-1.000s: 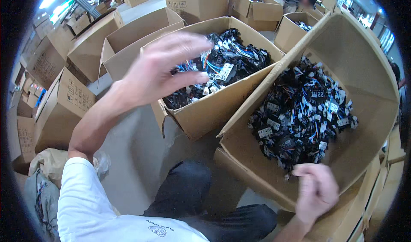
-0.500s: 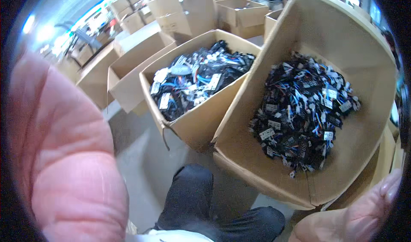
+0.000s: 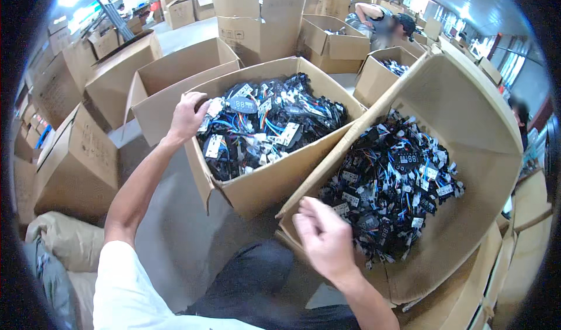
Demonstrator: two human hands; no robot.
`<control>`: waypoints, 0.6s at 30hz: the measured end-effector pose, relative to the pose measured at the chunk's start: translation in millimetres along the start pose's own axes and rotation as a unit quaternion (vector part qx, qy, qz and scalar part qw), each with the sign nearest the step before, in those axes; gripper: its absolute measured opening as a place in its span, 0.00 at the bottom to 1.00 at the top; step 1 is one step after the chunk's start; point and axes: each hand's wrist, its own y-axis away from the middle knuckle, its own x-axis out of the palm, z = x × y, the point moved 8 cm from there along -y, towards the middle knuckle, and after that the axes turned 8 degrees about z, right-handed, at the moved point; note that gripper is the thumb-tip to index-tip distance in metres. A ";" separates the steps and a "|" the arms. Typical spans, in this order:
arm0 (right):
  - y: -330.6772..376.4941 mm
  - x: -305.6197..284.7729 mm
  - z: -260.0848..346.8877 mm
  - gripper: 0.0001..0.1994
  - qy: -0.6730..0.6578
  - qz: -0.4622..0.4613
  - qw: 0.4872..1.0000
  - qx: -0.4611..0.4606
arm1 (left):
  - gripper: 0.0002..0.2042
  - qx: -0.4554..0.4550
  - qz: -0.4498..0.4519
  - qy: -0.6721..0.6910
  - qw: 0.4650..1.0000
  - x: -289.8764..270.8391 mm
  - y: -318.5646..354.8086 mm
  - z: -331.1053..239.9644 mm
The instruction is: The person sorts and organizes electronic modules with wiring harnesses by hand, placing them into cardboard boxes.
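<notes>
The person's left hand [image 3: 188, 120] is at the left rim of an open brown cardboard box [image 3: 263, 184], fingers bent toward a small white piece [image 3: 215, 107] just to their right; whether they pinch it or only touch it, I cannot tell. Just beyond that piece, to the right of the left hand, a grey, rounded display module [image 3: 242, 104] lies face up on a heap of black circuit boards with white connectors and coloured wires [image 3: 292, 111], which fills much of the box. The right hand [image 3: 327, 239] is over the near left edge of a larger, tilted brown cardboard box [image 3: 467, 108], its fingers half curled and the thumb close below them; blur hides whether the tips meet, and I cannot tell if anything is between them. To the right of this hand, inside the larger box, lies a second heap of similar black boards [image 3: 403, 178]. Beyond the left hand stands another open cardboard box [image 3: 169, 102]; left of its forearm lies a beige cloth bundle [image 3: 70, 236].
</notes>
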 end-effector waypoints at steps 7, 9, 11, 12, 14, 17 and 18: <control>-113.7 128.8 -27.6 0.19 0.464 0.089 0.875 -0.105 | 0.22 -0.034 -0.006 -0.137 0.990 93.9 -107.3 157.4; -128.0 153.6 -36.9 0.10 0.437 0.165 0.876 -0.118 | 0.22 -0.117 0.134 -0.224 0.958 130.1 -117.9 208.4; -135.0 141.8 -47.0 0.04 0.449 0.141 0.872 -0.131 | 0.20 -0.153 0.301 -0.155 0.928 156.4 -134.3 192.6; -141.5 147.9 -43.2 0.05 0.452 0.126 0.869 -0.156 | 0.16 -0.154 0.267 -0.158 0.938 151.3 -137.9 209.9; -151.8 157.2 -36.4 0.06 0.453 0.114 0.865 -0.183 | 0.12 -0.158 0.225 -0.165 0.947 144.5 -141.1 235.2; -152.2 157.7 -36.4 0.06 0.472 0.117 0.849 -0.207 | 0.13 -0.131 0.259 -0.162 0.943 163.6 -145.1 219.3; -138.3 154.9 -41.8 0.05 0.455 0.146 0.857 -0.193 | 0.13 -0.100 0.257 -0.159 0.948 165.2 -137.5 210.4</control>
